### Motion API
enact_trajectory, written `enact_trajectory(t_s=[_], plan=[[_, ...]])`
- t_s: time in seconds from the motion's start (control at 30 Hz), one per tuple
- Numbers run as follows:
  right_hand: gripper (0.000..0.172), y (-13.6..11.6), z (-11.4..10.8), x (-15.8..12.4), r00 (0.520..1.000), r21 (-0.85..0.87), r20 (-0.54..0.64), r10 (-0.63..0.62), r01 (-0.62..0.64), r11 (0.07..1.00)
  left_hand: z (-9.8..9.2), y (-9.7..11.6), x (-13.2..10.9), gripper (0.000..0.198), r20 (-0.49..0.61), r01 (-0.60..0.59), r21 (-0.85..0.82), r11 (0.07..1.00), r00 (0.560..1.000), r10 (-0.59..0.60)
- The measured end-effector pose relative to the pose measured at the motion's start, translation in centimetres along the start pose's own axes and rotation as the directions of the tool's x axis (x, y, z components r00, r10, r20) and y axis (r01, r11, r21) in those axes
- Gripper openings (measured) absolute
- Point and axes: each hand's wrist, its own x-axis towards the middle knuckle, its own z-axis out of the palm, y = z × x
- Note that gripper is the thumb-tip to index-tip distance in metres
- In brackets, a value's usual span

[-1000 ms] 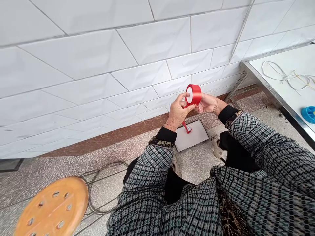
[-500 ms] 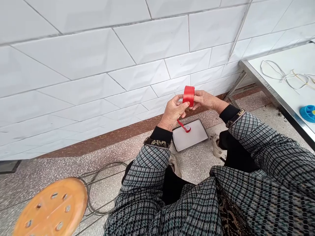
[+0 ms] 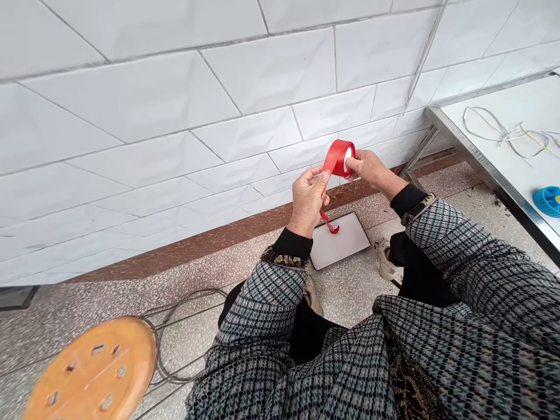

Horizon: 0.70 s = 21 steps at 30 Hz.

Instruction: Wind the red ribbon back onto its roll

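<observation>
My right hand (image 3: pixel 370 169) grips a roll of red ribbon (image 3: pixel 336 156) from its right side, fingers at the white core. The ribbon's loose length runs from the roll to my left hand (image 3: pixel 307 195), which pinches it between thumb and fingers just left of the roll. Below my left hand the red strip hangs down to a small red coil (image 3: pixel 334 228) with a white centre. That coil rests on a white rectangular tray or box lid (image 3: pixel 339 248) with a dark edge, on the floor between my feet.
An orange round stool (image 3: pixel 94 370) with holes and a wire frame stands at lower left. At the right, a metal-edged table (image 3: pixel 485 160) holds white cords (image 3: pixel 503 137) and a blue round object (image 3: pixel 546 201). A white tiled wall (image 3: pixel 266 70) rises in front.
The roll has moved up slightly and turned, showing its white core. My hands are further apart, with a short stretch of ribbon now between my left hand and the roll.
</observation>
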Motion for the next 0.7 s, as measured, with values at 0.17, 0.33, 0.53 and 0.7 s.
enact_trajectory(t_s=[0.17, 0.33, 0.53, 0.7], plan=[[0.011, -0.5, 0.3, -0.4, 0.996, 0.111, -0.025, 0.087, -0.084, 0.990, 0.2, -0.1, -0.5, 0.036, 0.017, 0.001, 0.036, 0.999, 1.000, -0.001], [0.020, -0.8, 0.8, -1.3, 0.973, 0.286, 0.117, 0.197, -0.223, 0.932, 0.6, -0.6, -0.8, 0.043, 0.086, -0.017, 0.092, 0.996, 0.996, 0.009], [0.044, -0.9, 1.6, -2.6, 0.879, 0.343, 0.403, 0.255, -0.403, 0.849, 0.5, -1.2, -0.5, 0.039, 0.116, -0.067, 0.133, 0.989, 0.992, 0.052], [0.048, -1.1, 1.3, -2.7, 0.842, 0.326, 0.469, 0.267, -0.446, 0.833, 0.5, -1.4, -0.5, 0.023, 0.004, -0.085, 0.216, 0.973, 0.996, 0.086]])
